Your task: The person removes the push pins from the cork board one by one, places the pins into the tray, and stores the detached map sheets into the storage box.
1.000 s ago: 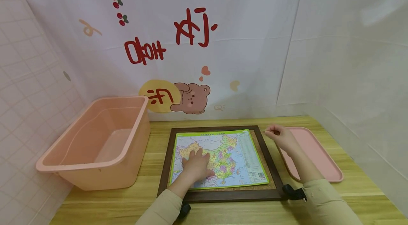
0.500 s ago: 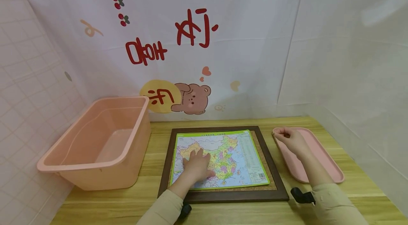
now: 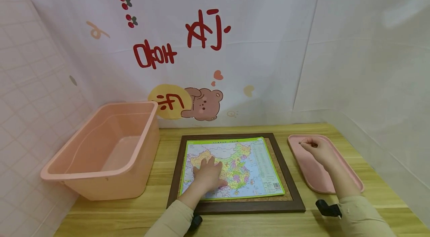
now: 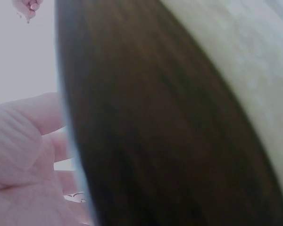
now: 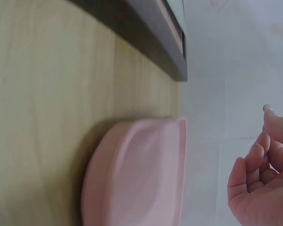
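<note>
Left hand (image 3: pixel 208 175) splayed on smooth map (image 3: pixel 243 168), right hand (image 3: pixel 319 151) pinching roundish bit (image 5: pixel 267 108), cork board (image 3: pixel 279 171)

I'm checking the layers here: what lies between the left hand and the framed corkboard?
The printed map of China: the head view shows it beneath the left hand and over the framed corkboard, whose cork shows along the map's right edge.

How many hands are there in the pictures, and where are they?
2. The left hand rests on the map, fingers spread. The right hand is over the pink tray, pinching a tiny thing too small to name.
</note>
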Available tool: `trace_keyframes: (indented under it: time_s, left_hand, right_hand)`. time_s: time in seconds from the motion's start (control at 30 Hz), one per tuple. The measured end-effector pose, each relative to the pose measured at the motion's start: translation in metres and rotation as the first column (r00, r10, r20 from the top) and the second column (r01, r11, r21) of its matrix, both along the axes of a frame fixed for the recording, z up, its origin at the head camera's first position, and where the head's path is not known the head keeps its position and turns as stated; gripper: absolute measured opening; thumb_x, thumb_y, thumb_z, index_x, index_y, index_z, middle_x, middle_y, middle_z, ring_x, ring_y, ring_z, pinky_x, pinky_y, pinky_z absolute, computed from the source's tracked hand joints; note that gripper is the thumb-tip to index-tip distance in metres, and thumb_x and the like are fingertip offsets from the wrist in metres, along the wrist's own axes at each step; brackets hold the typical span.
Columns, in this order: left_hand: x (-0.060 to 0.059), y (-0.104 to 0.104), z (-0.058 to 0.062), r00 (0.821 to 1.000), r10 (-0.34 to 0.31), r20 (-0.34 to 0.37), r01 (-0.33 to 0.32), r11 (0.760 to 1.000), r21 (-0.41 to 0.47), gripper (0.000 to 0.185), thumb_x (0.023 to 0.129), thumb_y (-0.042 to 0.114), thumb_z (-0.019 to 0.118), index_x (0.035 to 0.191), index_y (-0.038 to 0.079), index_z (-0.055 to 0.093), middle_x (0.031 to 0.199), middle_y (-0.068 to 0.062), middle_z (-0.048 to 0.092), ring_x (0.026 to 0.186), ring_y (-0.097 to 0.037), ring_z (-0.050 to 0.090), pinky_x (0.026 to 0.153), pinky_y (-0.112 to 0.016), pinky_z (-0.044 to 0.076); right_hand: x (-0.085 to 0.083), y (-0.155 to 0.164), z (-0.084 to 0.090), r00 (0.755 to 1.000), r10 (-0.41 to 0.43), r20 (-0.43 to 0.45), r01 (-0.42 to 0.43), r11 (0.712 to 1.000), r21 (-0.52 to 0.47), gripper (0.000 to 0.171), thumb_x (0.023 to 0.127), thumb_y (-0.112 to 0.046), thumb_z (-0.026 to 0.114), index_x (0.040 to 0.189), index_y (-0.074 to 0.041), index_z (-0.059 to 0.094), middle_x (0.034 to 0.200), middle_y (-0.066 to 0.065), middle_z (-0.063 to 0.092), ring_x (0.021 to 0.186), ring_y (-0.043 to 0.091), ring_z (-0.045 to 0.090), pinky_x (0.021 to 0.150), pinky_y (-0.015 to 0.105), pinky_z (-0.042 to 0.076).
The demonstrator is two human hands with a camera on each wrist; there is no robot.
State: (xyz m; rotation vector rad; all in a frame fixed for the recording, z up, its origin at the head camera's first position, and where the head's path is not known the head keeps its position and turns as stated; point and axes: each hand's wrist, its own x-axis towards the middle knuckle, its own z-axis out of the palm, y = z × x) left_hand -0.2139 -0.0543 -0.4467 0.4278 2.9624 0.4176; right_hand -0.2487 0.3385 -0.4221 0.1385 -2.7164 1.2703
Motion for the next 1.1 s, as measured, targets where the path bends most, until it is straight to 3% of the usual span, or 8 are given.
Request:
trace_keyframes:
  time_s: [0.17,0.43,0.77,1.1]
  left_hand:
    - [0.001,0.0,0.002,1.0,-0.002,0.004,0.001,1.0,0.009,0.067,0.083,0.044,0.078,0.137,0.01,0.06,0.15,-0.02,0.041,0.135,-0.048,0.034,0.095,-0.076,0.029]
    - [0.001,0.0,0.001,1.0,0.002,0.006,-0.002,1.0,0.013,0.067,0.083,0.044,0.078,0.137,0.009,0.06,0.15,-0.02,0.041,0.135,-0.049,0.033,0.095,-0.077,0.029]
    - [0.001,0.0,0.001,1.0,0.006,0.01,-0.006,1.0,0.024,0.067,0.083,0.043,0.079,0.137,0.009,0.06,0.151,-0.021,0.04,0.136,-0.05,0.032,0.095,-0.077,0.028]
    - [0.0,0.0,0.0,1.0,0.004,0.004,-0.004,1.0,0.012,0.067,0.082,0.043,0.079,0.136,0.009,0.061,0.15,-0.021,0.041,0.135,-0.05,0.032,0.094,-0.077,0.029]
  right_hand:
    - [0.003,0.013,-0.001,0.999,-0.007,0.039,0.007,1.0,0.005,0.032,0.104,-0.02,0.054,0.114,0.01,0.061,0.106,0.014,0.058,0.086,0.018,0.052,0.072,0.031,0.045]
    - [0.006,0.031,-0.007,0.993,-0.055,0.102,0.053,0.998,0.028,0.04,0.105,-0.03,0.052,0.112,0.009,0.057,0.101,0.012,0.054,0.086,0.025,0.047,0.07,0.034,0.041]
    - [0.009,0.049,-0.012,0.988,-0.09,0.123,0.082,0.994,0.069,0.04,0.104,-0.029,0.052,0.111,0.01,0.058,0.102,0.014,0.058,0.089,0.024,0.05,0.071,0.032,0.043]
    - [0.007,0.066,-0.019,0.988,-0.072,0.137,0.055,0.99,0.13,0.034,0.103,-0.021,0.056,0.106,0.013,0.061,0.103,0.02,0.062,0.085,0.019,0.051,0.069,0.03,0.044]
